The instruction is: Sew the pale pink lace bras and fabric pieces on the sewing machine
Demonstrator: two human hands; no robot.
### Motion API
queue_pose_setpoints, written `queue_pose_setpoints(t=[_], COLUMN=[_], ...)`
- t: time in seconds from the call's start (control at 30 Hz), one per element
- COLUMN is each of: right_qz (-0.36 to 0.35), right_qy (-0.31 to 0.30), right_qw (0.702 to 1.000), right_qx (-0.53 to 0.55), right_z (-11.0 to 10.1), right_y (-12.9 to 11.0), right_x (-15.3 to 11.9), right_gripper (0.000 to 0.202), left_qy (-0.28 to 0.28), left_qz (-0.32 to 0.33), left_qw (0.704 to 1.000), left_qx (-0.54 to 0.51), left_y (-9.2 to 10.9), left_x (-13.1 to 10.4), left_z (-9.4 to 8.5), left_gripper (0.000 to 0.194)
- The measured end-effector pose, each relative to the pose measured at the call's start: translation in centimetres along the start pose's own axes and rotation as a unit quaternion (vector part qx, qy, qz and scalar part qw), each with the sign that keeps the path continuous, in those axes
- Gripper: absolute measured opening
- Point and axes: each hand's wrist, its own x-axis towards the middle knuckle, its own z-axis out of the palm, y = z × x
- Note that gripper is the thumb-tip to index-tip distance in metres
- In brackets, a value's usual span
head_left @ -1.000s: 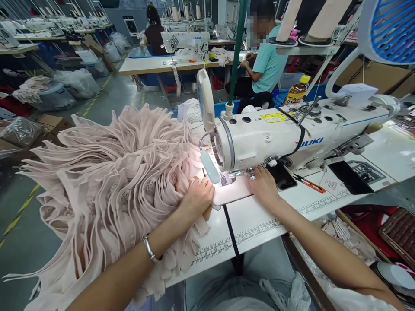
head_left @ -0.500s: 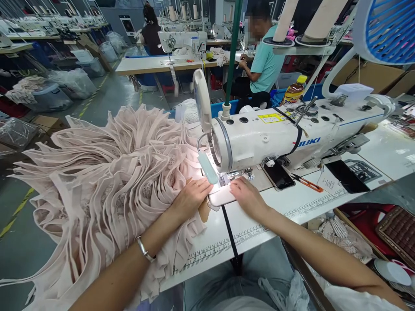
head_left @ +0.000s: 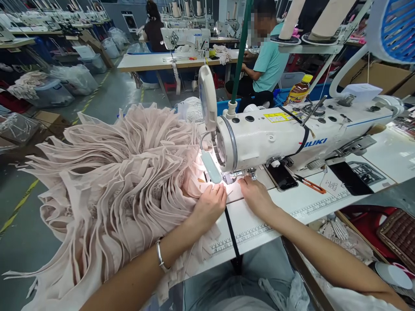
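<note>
A large heap of pale pink fabric pieces point(head_left: 129, 172) covers the left of the table. My left hand point(head_left: 212, 201) is closed at the fingertips on the edge of the pink fabric, just in front of the needle area of a white sewing machine point(head_left: 259, 138). To the right of the needle area, my right hand point(head_left: 256, 194) has its fingers bent together low by the plate; whatever they pinch is too small to make out. A pale green guard point(head_left: 211, 167) hangs over the fabric between the machine head and my left hand.
A phone point(head_left: 281, 176), orange snips point(head_left: 311, 185) and a dark flat device point(head_left: 350, 178) lie right of my hands. A bottle point(head_left: 298, 90) stands behind the machine. Two people sit beyond, near another sewing table point(head_left: 145, 62).
My left hand has moved right and slightly down, its fingers now drawn together on fabric. The pale fabric piece in front of the needle has shifted left. My right hand has moved slightly right.
</note>
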Motion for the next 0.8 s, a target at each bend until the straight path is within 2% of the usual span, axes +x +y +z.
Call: queue_pose_setpoints(t=[0.1,0.23,0.33,0.47,0.53,0.67,0.73,0.8], right_qz=[0.033,0.066,0.053,0.018,0.015,0.042,0.04,0.031], right_qy=[-0.047,-0.09,-0.114,-0.13,-0.121,-0.052,-0.025,-0.008], right_qw=[0.998,0.993,0.992,0.991,0.992,0.995,0.995,0.994], right_qx=[-0.025,-0.03,-0.005,0.022,0.04,0.074,0.09,0.108], right_z=[-1.0,-1.3,-1.1,-0.6,-0.2,1.1,1.8,2.3], right_y=[0.1,0.5,0.3,-1.0,-1.7,-2.2,-1.9,-1.6], right_x=[0.5,1.3,2.0,2.9,3.0,2.2,1.7,1.5], right_gripper=[0.042,0.042,0.038,0.027,0.024,0.022,0.017,0.013], left_qy=[-0.006,0.006,-0.004,0.003,0.011,0.056,0.081,0.086], left_qz=[0.004,-0.002,-0.017,-0.013,-0.03,-0.14,-0.123,-0.069], left_qw=[1.0,1.0,1.0,0.998,0.994,0.959,0.949,0.959], left_qx=[-0.007,0.002,-0.012,-0.057,-0.109,-0.242,-0.278,-0.26], left_y=[0.2,0.6,0.7,0.3,-0.1,-0.8,-0.7,-0.2], left_x=[-0.1,-0.2,-0.1,-0.1,-0.2,-0.6,-0.7,-0.9], left_z=[-0.3,-0.4,-0.5,-0.6,-0.4,0.4,0.8,0.9], left_gripper=[0.036,0.04,0.04,0.038,0.035,0.032,0.036,0.042])
